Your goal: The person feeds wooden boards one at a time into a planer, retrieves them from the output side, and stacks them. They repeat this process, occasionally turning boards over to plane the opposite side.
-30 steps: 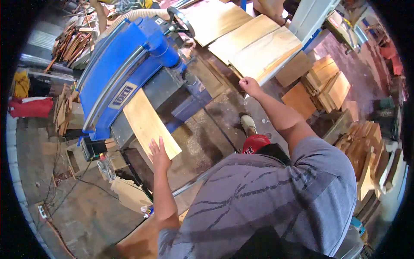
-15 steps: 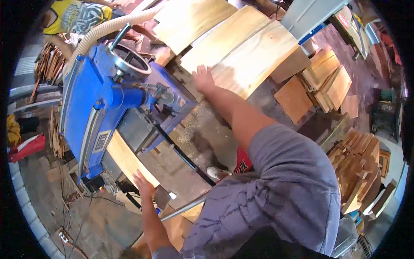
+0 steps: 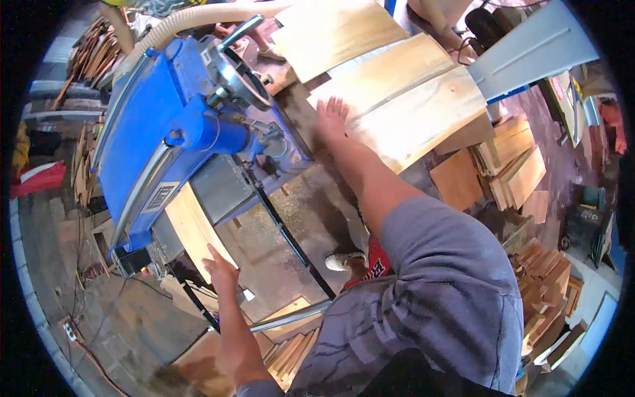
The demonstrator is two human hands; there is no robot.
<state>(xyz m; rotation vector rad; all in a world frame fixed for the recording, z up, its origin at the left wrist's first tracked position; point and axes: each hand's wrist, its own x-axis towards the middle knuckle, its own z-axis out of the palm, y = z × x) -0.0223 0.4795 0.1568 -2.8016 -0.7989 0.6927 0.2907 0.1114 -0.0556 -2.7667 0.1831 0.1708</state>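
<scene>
Head view, clock directions taken from its middle: the pale board [image 3: 193, 225] lies between 8 and 9 o'clock, its far end out of sight under the blue machine [image 3: 145, 112] and its near end sticking out toward 5 o'clock. The left hand [image 3: 223, 270] is at 8 o'clock, at that near end, one finger stretched along the wood; it seems to touch the pale board, but I cannot tell whether it grips the end or only rests there. The right hand [image 3: 333, 120] is at 12 o'clock, fingers spread wide, back of the hand up, nothing visible in it, by a near corner of the wide boards [image 3: 426, 112] at 1 o'clock; whether it presses on them or hovers just above, I cannot tell.

The pale board looks narrow, thin and flat, so I judge it stiff and fairly light, easy to steer with one hand but apt to tip or swing where it lacks support. Its face looks smooth and could slide under dry fingers. It should not be fragile, though corners could chip and edges could leave splinters. The best hold is at the near end, fingers along both long edges, well apart from the blue machine at 10 o'clock. The wide boards look heavier and more awkward, better taken by opposite edges with both hands
</scene>
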